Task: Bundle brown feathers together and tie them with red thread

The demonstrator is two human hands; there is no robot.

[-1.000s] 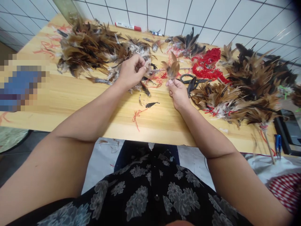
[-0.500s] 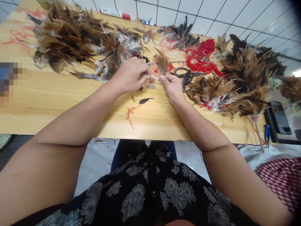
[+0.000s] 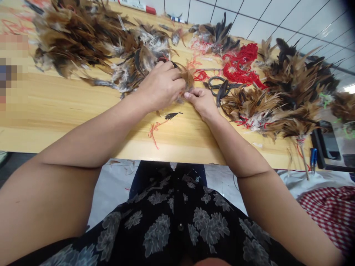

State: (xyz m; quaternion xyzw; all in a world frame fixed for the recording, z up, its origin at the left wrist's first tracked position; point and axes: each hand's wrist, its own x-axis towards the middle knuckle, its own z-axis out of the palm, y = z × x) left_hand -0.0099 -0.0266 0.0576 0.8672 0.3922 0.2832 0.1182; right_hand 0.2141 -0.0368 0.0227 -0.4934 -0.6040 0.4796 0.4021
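Note:
Above the wooden table (image 3: pixel 191 136), my left hand (image 3: pixel 163 85) and my right hand (image 3: pixel 203 101) nearly meet, both closed in a pinch. Between them is a brown feather (image 3: pixel 189 77), its vane leaning behind my left fingers and its fluffy base at my right thumb and fingertip. My left fingers are curled at the feather and partly cover it. Just right of my right hand lie black-handled scissors (image 3: pixel 217 85) with a dark feather (image 3: pixel 222 92) across them. Below my hands are a small black feather (image 3: pixel 173 115) and a tangle of pinkish-red string (image 3: pixel 154 132).
A large pile of brown feathers (image 3: pixel 72 44) lies at left. Tied feather bundles (image 3: pixel 291 92) lie at right, near a red yarn skein (image 3: pixel 241 62). Markers (image 3: pixel 138 6) lie by the tiled wall. Blue snips (image 3: pixel 313 159) and a black tray (image 3: pixel 328 147) sit at the right edge.
The feather, upright before, now leans left behind my left fingers. My left hand has moved slightly right and turned, closing the gap to my right hand, where white fluff showed before.

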